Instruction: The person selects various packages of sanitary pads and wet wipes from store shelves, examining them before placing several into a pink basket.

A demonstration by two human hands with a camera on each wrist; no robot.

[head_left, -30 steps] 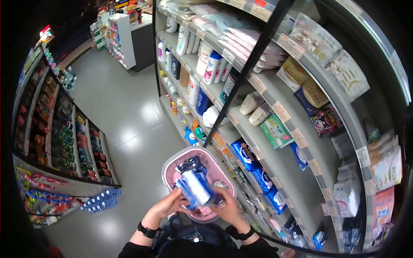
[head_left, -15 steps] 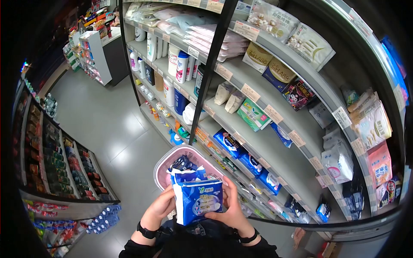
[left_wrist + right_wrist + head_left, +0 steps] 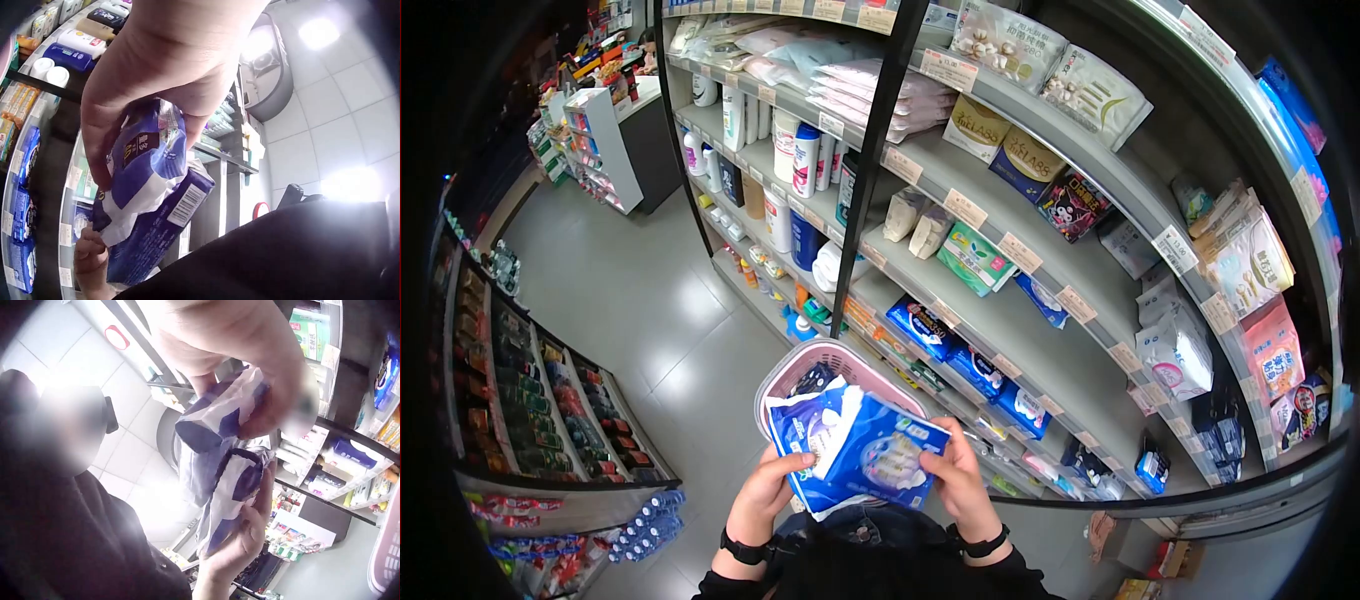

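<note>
Fingers curled, left hand [image 3: 762, 487] and right hand [image 3: 962, 492] each grip a blue pack [image 3: 882, 462], now fanned between the thumbs so both fronts show.

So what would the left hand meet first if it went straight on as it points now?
Probably the near pack in the right hand, beside the other pack that the left hand holds; depth is unclear.

Open flr [image 3: 690, 380] btwn basket [image 3: 878, 376] & L rack [image 3: 570, 487]

Pink basket [image 3: 827, 346] partly hidden behind blue packs [image 3: 888, 452], print on price tags [image 3: 965, 208] too small, head [image 3: 74, 428] blurred in right wrist view
</note>
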